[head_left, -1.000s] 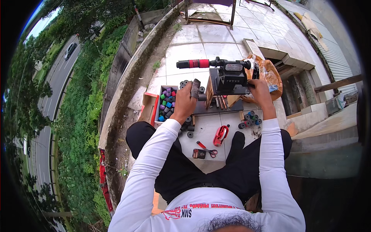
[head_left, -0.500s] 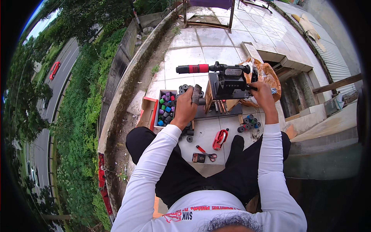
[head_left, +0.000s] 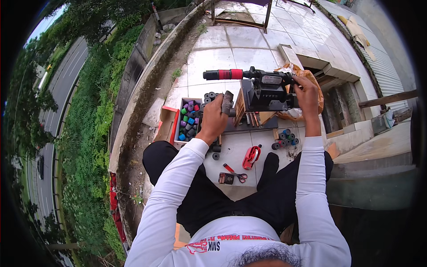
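A black hand-cranked machine [head_left: 269, 91] with a counter-like front stands on a wooden box stand [head_left: 240, 103]. Its shaft carries a black-and-red roll [head_left: 224, 74] out to the left. At the machine's right end, the fingers of my right hand [head_left: 307, 95] close around the crank handle, which they mostly hide. My left hand [head_left: 213, 122] is held curled left of the stand. A worn grey-brown wrapped piece [head_left: 227, 103] shows along its thumb side; whether it is held or worn I cannot tell. A grey cylinder end shows just behind it.
An open box [head_left: 179, 133] of coloured tape rolls stands left, with grey rolls [head_left: 209, 97] beside it. More rolls [head_left: 287, 139] lie right. Between my legs are a red tape dispenser [head_left: 251, 157], scissors [head_left: 240, 177] and a small dark pack [head_left: 226, 178]. An orange-brown sack [head_left: 315, 80] sits behind the machine.
My right hand has risen with the crank from low beside the machine to near its top. My left hand has stayed almost in place.
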A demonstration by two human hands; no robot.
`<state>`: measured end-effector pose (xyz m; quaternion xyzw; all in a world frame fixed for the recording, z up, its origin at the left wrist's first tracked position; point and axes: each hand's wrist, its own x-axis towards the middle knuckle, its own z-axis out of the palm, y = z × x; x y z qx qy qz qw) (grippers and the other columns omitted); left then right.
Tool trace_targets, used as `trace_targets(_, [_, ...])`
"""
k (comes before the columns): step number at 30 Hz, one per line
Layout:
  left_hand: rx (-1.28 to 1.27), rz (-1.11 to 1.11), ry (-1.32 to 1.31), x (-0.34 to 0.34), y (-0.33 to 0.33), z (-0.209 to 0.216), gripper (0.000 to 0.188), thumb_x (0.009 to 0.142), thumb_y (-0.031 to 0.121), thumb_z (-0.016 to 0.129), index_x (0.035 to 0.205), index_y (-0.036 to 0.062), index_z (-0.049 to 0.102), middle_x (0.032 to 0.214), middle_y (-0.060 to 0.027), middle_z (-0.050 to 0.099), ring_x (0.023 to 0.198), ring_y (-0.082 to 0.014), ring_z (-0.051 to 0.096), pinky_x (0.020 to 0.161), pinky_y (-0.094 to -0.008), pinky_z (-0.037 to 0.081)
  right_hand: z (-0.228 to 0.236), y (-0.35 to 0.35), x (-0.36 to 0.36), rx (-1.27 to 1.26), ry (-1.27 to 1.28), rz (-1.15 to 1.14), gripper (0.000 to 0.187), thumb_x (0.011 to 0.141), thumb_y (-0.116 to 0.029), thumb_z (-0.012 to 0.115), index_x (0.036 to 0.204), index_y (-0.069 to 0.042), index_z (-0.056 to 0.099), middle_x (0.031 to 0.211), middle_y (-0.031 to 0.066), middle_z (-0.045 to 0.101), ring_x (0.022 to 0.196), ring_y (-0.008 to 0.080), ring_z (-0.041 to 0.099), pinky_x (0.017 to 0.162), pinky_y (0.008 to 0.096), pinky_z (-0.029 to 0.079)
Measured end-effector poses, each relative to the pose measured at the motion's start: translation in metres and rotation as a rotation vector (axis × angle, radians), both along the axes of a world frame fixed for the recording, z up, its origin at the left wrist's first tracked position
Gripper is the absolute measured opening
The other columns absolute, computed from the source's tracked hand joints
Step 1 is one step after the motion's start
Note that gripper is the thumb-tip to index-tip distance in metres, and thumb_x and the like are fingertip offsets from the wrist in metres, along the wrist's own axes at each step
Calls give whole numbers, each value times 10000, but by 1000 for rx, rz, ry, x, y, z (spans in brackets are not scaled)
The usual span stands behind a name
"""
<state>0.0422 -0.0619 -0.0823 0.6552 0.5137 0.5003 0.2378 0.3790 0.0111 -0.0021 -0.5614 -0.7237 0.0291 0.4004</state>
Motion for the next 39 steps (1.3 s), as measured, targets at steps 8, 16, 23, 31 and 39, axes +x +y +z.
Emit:
trace_targets(8, [36,4,-25,2,-3,2,71,994,44,573,994,-26,559,870,-311,650,862,-558,631,726,-549,492,-16,63,11,-46,4,85,259,920,10,740,1168,-22,808,1081,199,805,1004,360,783,890,424,600])
trace_targets(16, [54,18,17,2,-8,5,152,1052,113,567,997,-28,560,865,-301,654,856,-551,636,714,-547,491,-60,63,6,-175,-202,3,265,870,-59,805,1133,-33,806,1007,247,773,940,431,757,828,470,595])
trace_targets(23, [26,18,-22,1,-8,8,164,1055,123,572,989,-26,553,844,-292,650,824,-550,633,692,-553,482,-93,20,16,-279,15,-2,318,832,-3,785,1150,-3,798,1141,241,774,1084,392,760,964,437,598])
trace_targets(31, [38,24,-3,-1,-6,-5,71,975,35,580,983,-27,547,828,-313,631,836,-557,619,713,-570,467,-64,-33,2,-134,8,-30,288,862,23,758,1147,9,800,1126,199,789,1077,385,758,970,423,576])
trace_targets(39, [21,21,-7,1,-6,-5,77,992,45,573,982,-24,541,838,-306,632,835,-555,614,711,-566,465,-23,-38,-1,-31,28,-52,279,881,17,750,1155,9,800,1150,182,792,1086,355,764,976,410,577])
